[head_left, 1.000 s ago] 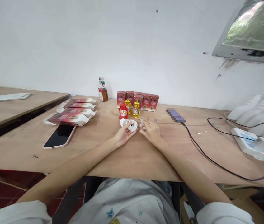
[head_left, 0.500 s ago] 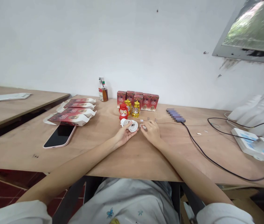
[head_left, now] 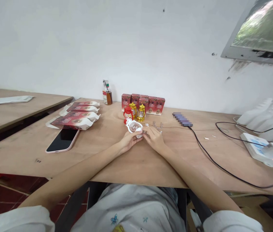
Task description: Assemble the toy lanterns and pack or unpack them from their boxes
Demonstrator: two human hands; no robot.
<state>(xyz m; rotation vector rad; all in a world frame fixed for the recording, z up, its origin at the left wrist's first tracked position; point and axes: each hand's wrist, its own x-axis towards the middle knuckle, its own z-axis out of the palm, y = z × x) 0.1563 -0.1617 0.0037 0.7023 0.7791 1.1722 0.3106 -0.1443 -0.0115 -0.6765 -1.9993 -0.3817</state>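
Observation:
A small white toy lantern [head_left: 135,126] with a clear window lies tipped on its side in my left hand [head_left: 127,141], whose fingers close around its base end. My right hand [head_left: 155,138] is at that base, fingertips drawn together against it; whatever they pinch is too small to make out. Just behind the white lantern stand a red lantern [head_left: 128,115] and two gold lanterns, one at the front [head_left: 141,113] and one behind [head_left: 133,109]. Small metal screws or pins [head_left: 157,125] and tiny white bits [head_left: 147,124] lie beyond my right hand.
Red printed boxes [head_left: 156,106] stand by the wall, near a bottle of brown liquid [head_left: 107,97]. Flattened red cartons [head_left: 75,118] and a phone [head_left: 62,140] lie left. On the right are a blurred-out device [head_left: 182,119], its black cable [head_left: 205,157] and a power strip [head_left: 263,149].
The white lantern has turned in my left hand: its round base faced me before, and now its clear window shows. My right hand has moved left until its fingers meet the base.

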